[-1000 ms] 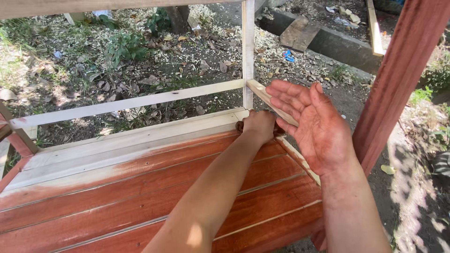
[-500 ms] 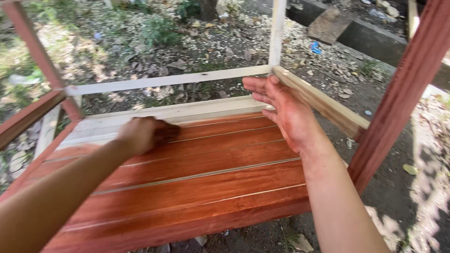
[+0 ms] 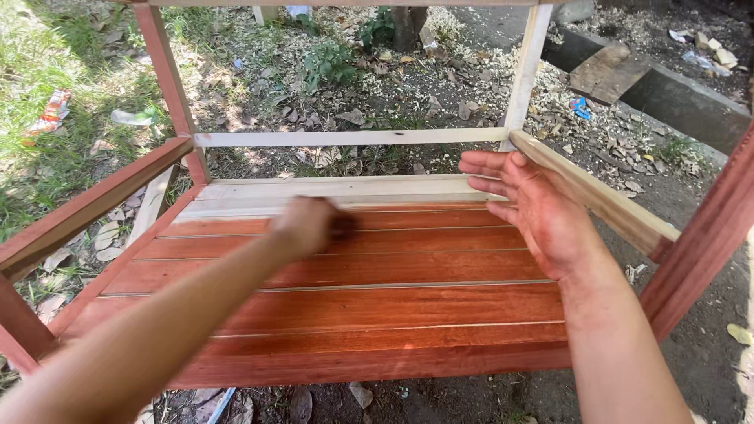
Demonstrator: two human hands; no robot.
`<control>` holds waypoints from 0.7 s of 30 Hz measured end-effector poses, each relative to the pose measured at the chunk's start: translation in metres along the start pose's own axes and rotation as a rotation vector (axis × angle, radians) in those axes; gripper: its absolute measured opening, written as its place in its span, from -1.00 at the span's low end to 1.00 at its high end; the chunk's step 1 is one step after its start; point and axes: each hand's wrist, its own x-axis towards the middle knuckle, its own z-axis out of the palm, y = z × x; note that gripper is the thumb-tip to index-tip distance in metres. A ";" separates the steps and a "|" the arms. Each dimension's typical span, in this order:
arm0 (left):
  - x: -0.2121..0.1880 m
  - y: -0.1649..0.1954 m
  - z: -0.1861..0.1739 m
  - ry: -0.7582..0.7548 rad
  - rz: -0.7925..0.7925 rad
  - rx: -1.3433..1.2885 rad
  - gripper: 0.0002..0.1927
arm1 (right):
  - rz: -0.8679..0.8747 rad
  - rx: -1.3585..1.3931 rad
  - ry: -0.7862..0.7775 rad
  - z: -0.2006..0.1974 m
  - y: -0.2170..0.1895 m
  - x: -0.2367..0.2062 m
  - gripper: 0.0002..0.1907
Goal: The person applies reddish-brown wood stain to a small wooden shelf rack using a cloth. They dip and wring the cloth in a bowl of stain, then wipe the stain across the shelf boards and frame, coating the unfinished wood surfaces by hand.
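A wooden seat frame stands outdoors, its slatted seat (image 3: 377, 302) stained glossy red-brown and its two far slats (image 3: 330, 190) still pale bare wood. My left hand (image 3: 308, 226) is blurred over the seat's far part, fingers closed on a small dark rag that touches the slat where stain meets bare wood. My right hand (image 3: 538, 210), smeared with red stain, is open with fingers spread, beside the unstained right side rail (image 3: 597, 196) and just above the seat's far right corner.
The red-stained left rail (image 3: 86, 208) and left post (image 3: 169, 86) border the seat. A pale back rail (image 3: 345, 138) and pale post (image 3: 526, 71) stand behind it. A red post (image 3: 707, 235) rises at right. Wood chips, leaves and grass cover the ground; a concrete trough (image 3: 675, 102) lies far right.
My left hand swept from the seat's far right corner to the left, then back toward the middle. My right hand stayed open near the right rail. The view shifted left.
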 end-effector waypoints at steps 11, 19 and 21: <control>0.006 -0.026 0.013 0.117 0.081 0.026 -0.55 | 0.009 -0.203 -0.097 0.048 0.017 0.024 -0.48; -0.082 -0.165 -0.016 0.004 -0.417 0.278 -0.74 | -0.034 -0.199 -0.100 0.036 0.014 0.014 -0.48; -0.073 -0.147 -0.010 0.021 -0.369 0.295 -0.75 | -0.030 -0.209 -0.113 0.037 0.014 0.016 -0.47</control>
